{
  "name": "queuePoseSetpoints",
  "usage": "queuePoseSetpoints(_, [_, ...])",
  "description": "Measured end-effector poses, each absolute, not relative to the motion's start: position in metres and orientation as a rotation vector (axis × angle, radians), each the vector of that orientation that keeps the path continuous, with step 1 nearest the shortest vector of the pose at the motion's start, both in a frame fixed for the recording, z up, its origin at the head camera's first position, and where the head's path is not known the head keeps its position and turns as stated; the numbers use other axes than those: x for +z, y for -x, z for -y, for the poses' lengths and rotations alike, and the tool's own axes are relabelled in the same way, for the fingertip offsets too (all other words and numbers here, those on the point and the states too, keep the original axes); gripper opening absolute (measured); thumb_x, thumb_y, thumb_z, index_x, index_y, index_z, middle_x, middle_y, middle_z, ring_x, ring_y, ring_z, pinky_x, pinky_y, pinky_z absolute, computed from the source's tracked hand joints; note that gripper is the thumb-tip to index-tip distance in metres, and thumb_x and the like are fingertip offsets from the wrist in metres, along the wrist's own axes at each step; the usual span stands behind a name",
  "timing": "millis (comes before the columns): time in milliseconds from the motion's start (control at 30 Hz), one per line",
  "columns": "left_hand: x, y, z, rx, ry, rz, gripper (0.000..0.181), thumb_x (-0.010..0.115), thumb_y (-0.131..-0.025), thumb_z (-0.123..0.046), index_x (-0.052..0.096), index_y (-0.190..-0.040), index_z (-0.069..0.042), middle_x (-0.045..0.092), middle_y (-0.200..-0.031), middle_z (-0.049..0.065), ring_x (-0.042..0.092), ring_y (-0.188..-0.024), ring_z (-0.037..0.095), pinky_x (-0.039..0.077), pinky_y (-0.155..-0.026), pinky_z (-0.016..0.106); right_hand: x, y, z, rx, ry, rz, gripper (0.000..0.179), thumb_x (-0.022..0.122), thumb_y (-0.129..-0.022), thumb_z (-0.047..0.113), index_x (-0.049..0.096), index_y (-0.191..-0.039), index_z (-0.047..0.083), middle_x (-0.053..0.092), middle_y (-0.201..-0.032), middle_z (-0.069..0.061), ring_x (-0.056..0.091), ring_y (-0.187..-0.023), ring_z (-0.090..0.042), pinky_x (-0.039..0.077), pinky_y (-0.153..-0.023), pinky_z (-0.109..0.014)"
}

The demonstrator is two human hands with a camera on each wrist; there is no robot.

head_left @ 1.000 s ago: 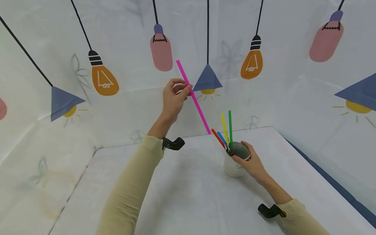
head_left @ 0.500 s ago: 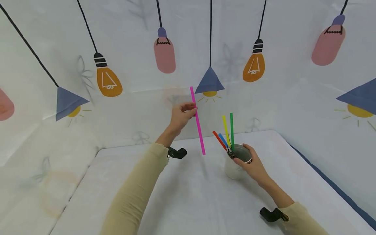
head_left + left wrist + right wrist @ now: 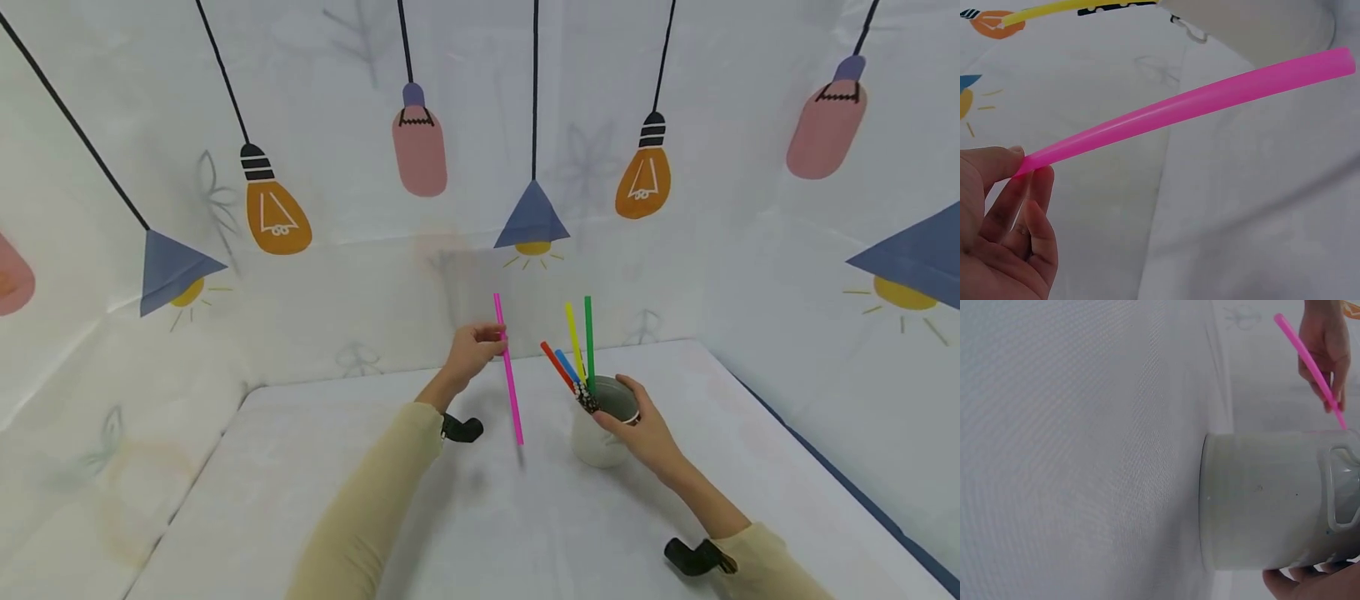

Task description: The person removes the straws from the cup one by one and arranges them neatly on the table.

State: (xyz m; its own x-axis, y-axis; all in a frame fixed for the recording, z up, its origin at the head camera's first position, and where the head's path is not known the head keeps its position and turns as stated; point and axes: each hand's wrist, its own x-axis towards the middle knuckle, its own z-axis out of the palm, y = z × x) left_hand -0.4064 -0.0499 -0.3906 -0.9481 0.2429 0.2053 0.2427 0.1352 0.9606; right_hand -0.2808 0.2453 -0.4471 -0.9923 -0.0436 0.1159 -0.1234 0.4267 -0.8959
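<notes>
My left hand [image 3: 474, 352] pinches a pink drinking straw [image 3: 512, 392] near its upper part, between thumb and fingertips. The straw hangs nearly upright, its lower end just above or at the table; I cannot tell which. To its right, a pale grey-white cup [image 3: 596, 442] stands on the table. My right hand [image 3: 648, 437] grips the cup by its rim, thumb on the near side. In the cup lean a red straw [image 3: 557, 367], a blue straw [image 3: 566, 367], a yellow straw [image 3: 574, 342] and a green straw [image 3: 589, 342]. Something black with white dots [image 3: 586, 397] sits at the rim beside them.
A white-covered table [image 3: 480, 533] lies under both hands. Behind it rises a white sheet wall [image 3: 345, 283] printed with hanging lamps. A dark blue strip [image 3: 825, 492] runs along the table's right edge. Both wrists carry black camera mounts [image 3: 692, 557].
My left hand has come down toward the table with the pink straw, which now stands more upright. The right hand still holds the cup in about the same place.
</notes>
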Motion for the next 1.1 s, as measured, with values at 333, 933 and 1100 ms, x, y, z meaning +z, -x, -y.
queuePoseSetpoints(333, [-0.444,0.401,0.039,1.924,-0.387,-2.318,0.032,0.066,-0.092,-0.005,0.064,-0.123,0.000,0.066,-0.102,0.011,0.068,-0.087,0.021,0.048,-0.092,0.051,-0.457,0.275,-0.241,1.648,-0.128,2.566,0.086,0.069,-0.090,0.040,0.018,-0.154,0.015,0.033,-0.144,-0.020,0.040,-0.124,-0.037,0.049,-0.086,-0.045])
queuePoseSetpoints(933, [-0.478,0.403,0.023,1.813,-0.223,-2.316,0.033,0.069,-0.090,-0.006,0.065,-0.122,-0.001,0.065,-0.099,0.009,0.064,-0.080,0.016,0.055,-0.071,0.029,-0.451,0.276,-0.243,1.605,-0.139,2.556,0.084,0.068,-0.091,0.040,0.019,-0.153,0.014,0.035,-0.143,-0.021,0.040,-0.124,-0.039,0.049,-0.086,-0.048])
queuePoseSetpoints(1100, [-0.479,0.406,0.020,1.770,-0.213,-2.361,0.032,0.070,-0.090,-0.007,0.065,-0.121,-0.002,0.064,-0.098,0.009,0.064,-0.077,0.016,0.055,-0.068,0.028,-0.449,0.278,-0.242,1.605,-0.158,2.548,0.083,0.069,-0.091,0.038,0.021,-0.153,0.014,0.038,-0.140,-0.021,0.045,-0.118,-0.037,0.050,-0.080,-0.041])
